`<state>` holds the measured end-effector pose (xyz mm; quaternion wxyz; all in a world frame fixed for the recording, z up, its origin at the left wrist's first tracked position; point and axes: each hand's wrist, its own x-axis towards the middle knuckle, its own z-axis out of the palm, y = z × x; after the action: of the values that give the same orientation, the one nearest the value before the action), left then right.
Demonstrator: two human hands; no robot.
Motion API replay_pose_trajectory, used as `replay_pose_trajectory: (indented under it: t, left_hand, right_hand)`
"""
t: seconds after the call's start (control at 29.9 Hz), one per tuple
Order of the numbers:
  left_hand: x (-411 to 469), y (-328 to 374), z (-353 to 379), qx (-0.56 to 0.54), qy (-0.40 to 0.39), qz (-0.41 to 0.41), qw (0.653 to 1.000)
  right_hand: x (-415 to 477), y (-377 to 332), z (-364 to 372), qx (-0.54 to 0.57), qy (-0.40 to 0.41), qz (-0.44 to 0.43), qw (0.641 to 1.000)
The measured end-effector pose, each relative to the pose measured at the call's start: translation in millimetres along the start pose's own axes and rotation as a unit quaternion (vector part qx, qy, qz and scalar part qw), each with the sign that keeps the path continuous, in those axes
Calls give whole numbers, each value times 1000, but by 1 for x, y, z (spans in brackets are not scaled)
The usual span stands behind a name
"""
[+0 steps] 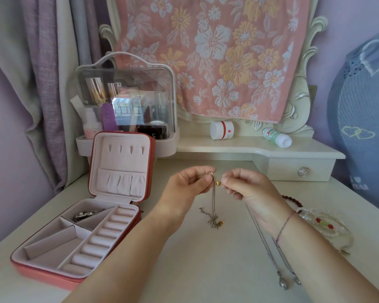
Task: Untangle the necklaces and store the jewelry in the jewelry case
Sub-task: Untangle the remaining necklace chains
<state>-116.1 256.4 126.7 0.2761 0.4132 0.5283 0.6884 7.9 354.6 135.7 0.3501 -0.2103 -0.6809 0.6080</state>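
My left hand (187, 185) and my right hand (246, 188) are raised over the middle of the table and together pinch the top of a thin gold necklace (213, 202). Its chain hangs down and its tangled lower end lies on the table. A small gold bead (218, 183) shows between my fingertips. The pink jewelry case (127, 196) stands open at the left, lid upright, with a silver piece (84, 214) in a back compartment. A long silver necklace (271, 256) lies under my right forearm.
A clear bracelet with red and green beads (324, 224) and a dark bead string (292, 200) lie at the right. A transparent cosmetics box (127, 101) stands behind the case. A white jar (221, 130) and a small bottle (276, 136) rest on the raised shelf.
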Motion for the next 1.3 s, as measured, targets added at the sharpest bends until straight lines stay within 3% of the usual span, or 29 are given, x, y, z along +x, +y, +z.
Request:
replay_pose_trajectory:
  t: [0.23,0.43,0.64,0.74,0.94,1.3]
  left_hand:
    - [1,-3,0,46,3,2,999]
    - [0,-1,2,29,11,-6,999]
    - [-2,-1,3,60,17,10,998]
    - [-3,1,3,69,24,11,997]
    - [-4,5,4,80,18,6,997]
    - [-4,2,6,88,26,-17,996]
  right_hand:
    - [1,0,-1,11,-50,-15,999]
    - [4,9,-3,-37,29,51,998]
    - [-1,3,1,-60,-12,-47,997]
    - [-1,5,3,-80,-59,-52,994]
    - [-1,6,2,-86,-67,-52,993]
    - [-2,0,1,-101,15,-83,991]
